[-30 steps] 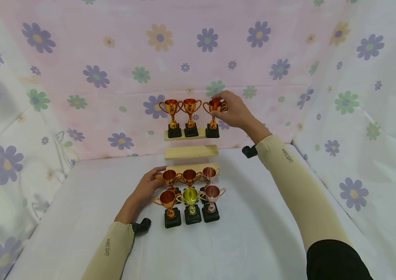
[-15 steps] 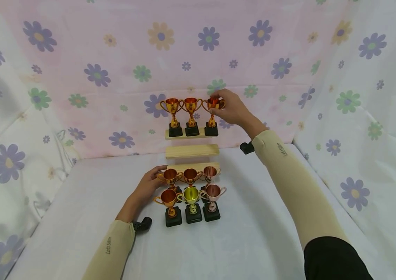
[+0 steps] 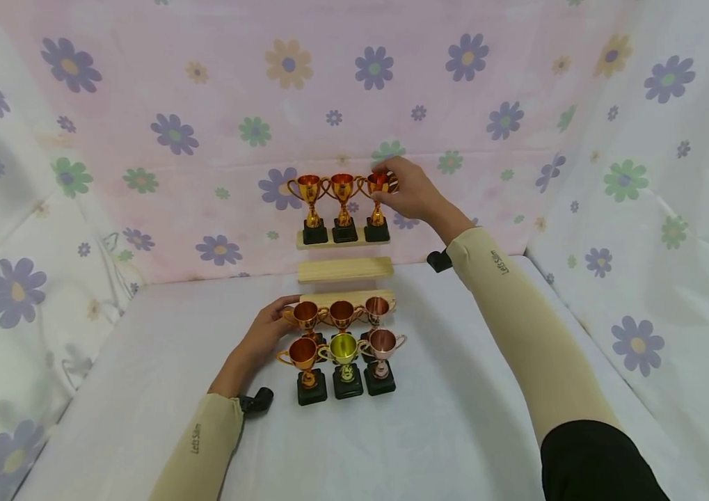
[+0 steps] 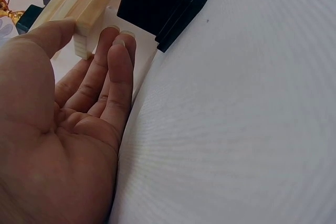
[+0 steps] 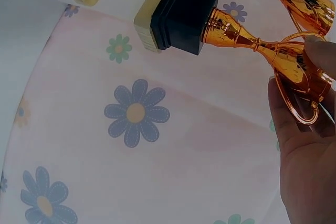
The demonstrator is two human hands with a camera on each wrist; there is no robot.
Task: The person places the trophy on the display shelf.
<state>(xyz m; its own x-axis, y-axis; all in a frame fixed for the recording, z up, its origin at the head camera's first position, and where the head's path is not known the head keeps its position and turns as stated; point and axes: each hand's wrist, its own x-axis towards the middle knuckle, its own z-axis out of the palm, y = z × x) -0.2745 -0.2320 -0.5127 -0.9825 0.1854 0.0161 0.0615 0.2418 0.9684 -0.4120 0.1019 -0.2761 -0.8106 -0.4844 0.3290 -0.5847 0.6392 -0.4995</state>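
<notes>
My right hand (image 3: 413,191) grips the bowl of a gold trophy cup (image 3: 376,217) by its handle side. In the right wrist view this trophy (image 5: 236,32) stands with its black base on the end of a wooden shelf (image 5: 147,24). Two more gold trophies (image 3: 344,209) stand in line to its left on that top shelf. My left hand (image 3: 266,330) holds the left end of the lowest board of the wooden stand (image 3: 344,270). The left wrist view has the thumb (image 4: 58,35) against the board's end (image 4: 86,17) and the fingers below it.
Several trophies stand in two rows before the stand, among them an orange-gold one (image 3: 303,353), a yellow-gold one (image 3: 344,350) and a rose-coloured one (image 3: 382,344). The middle shelf (image 3: 323,270) is bare wood. White cloth (image 3: 467,417) covers the table; flowered cloth (image 3: 204,174) hangs behind.
My right hand has shifted left with the gold trophy, whose base now sits closer to the middle trophy on the top shelf. The left hand stays on the stand.
</notes>
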